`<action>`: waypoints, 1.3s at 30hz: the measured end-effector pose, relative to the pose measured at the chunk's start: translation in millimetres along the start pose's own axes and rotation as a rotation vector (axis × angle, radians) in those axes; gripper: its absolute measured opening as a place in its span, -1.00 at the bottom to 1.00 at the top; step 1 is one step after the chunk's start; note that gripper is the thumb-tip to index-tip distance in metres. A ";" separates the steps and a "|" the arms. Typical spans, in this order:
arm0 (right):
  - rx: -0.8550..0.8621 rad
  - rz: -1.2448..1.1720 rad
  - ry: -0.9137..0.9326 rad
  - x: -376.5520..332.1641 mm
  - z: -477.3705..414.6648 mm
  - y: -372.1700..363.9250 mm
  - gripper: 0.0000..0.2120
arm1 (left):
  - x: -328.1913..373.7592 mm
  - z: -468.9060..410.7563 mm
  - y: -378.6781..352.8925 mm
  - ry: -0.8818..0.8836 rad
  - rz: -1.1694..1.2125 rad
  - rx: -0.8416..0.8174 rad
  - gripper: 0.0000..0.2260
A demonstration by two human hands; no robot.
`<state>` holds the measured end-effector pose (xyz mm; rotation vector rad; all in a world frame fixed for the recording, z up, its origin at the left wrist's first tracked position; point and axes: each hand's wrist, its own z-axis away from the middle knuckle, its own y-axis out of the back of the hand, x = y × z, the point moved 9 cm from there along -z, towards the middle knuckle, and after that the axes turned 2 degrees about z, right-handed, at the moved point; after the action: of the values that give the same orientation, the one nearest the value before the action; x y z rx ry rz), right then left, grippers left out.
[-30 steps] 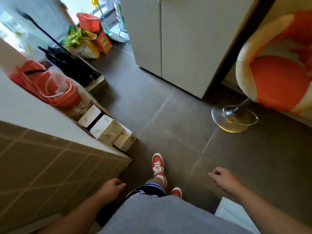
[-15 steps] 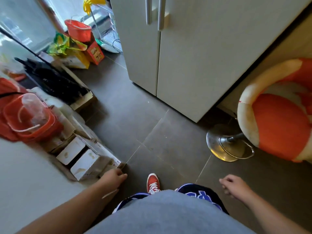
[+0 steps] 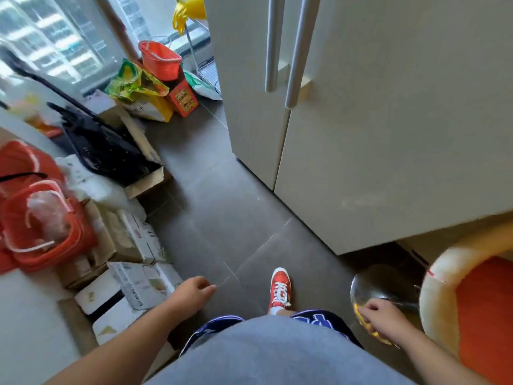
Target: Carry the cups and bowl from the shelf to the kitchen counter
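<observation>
No cups, bowl or shelf show in the head view. My left hand [image 3: 191, 294] hangs low at the left, fingers loosely curled, holding nothing, just right of the white counter edge [image 3: 25, 329]. My right hand [image 3: 384, 319] hangs low at the right, fingers curled, holding nothing, in front of the chrome base [image 3: 377, 284] of a stool. My red shoe [image 3: 280, 287] steps on the dark tiled floor between them.
A pale two-door fridge [image 3: 361, 120] fills the right. An orange and cream stool seat [image 3: 472, 301] stands at lower right. Cardboard boxes [image 3: 130, 284], red baskets [image 3: 41, 226], a black item [image 3: 105, 145] and bags [image 3: 138, 87] line the left. A floor lane [image 3: 222, 212] runs ahead.
The view has advanced along the floor and tilted up; the fridge and boxes are closer. Both hands have swung slightly with the walk and stay empty.
</observation>
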<state>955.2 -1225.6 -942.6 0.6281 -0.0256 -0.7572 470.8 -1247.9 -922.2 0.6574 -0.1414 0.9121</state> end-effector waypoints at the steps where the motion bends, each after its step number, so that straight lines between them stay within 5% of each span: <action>1: -0.012 0.022 0.027 -24.5 -13.7 11.4 -0.74 | -3.7 -1.2 8.7 0.027 0.036 0.013 -0.79; 7: -0.093 0.246 0.266 -213.5 -70.4 38.7 -0.75 | -58.8 15.4 53.8 0.265 0.317 0.150 -0.83; 16: -0.211 0.418 0.538 -472.7 -59.3 -33.9 -0.82 | -131.7 -7.0 97.2 0.447 0.551 0.184 -0.89; 25: -0.146 0.408 0.436 -563.8 -83.8 -36.2 -0.79 | -109.8 -103.6 251.5 0.320 0.339 0.144 -0.80; 33: -0.103 0.382 0.276 -606.2 -121.1 -8.7 -0.77 | -44.9 -200.0 393.1 0.186 0.466 0.263 -0.83; 39: -0.083 0.397 0.448 -735.2 -141.6 -9.2 -0.77 | 1.5 -258.0 477.7 0.145 0.519 0.296 -0.86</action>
<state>442.8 -680.1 -918.1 0.6755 0.2838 -0.2226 63.4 -889.7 -903.9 0.8437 -0.0462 1.4954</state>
